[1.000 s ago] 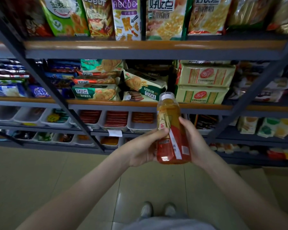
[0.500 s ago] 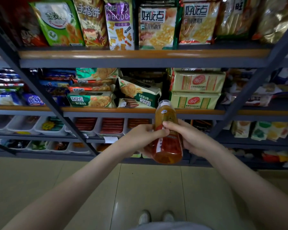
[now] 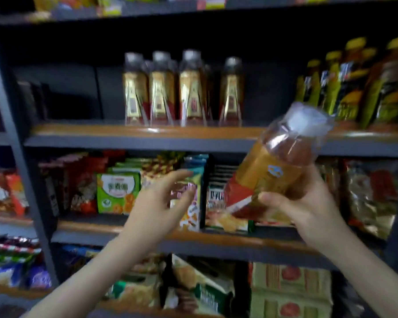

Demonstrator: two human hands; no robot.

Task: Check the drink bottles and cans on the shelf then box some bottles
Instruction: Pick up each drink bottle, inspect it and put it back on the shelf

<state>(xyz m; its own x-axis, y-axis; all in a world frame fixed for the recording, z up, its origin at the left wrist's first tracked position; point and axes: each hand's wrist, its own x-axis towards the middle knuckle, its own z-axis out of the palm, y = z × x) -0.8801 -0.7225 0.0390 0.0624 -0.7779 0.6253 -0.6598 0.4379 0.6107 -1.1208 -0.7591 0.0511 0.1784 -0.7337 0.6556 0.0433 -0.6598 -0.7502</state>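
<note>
The right hand (image 3: 308,212) gripped an amber tea bottle (image 3: 269,171) by its lower half, thumb curled across the red part of the label and fingers wrapped round behind. The bottle sat at about 3 o'clock from the middle of the view, tilted so that its white cap (image 3: 301,118) pointed to roughly 1 o'clock and reached the front edge of the drinks shelf (image 3: 147,131). Whether it touched that shelf could not be told through the blur.

The left hand (image 3: 159,203) hovered at 9 o'clock from the bottle, near it but not touching. It held nothing; its fingers were loosely spread and reached toward 1 o'clock.

On the drinks shelf, at 12 o'clock, a row of matching tea bottles (image 3: 186,88) stood upright with pale caps and gold labels. At 2 o'clock on the same shelf stood a cluster of yellow-capped bottles (image 3: 354,83) with dark labels.

One shelf down, behind both hands, snack packets were packed side by side, a green packet (image 3: 117,191) among them at 9 o'clock. At 5 o'clock, lower again, lay stacked biscuit boxes (image 3: 290,292). A grey upright post (image 3: 16,157) ran down the frame's 9 o'clock edge.
</note>
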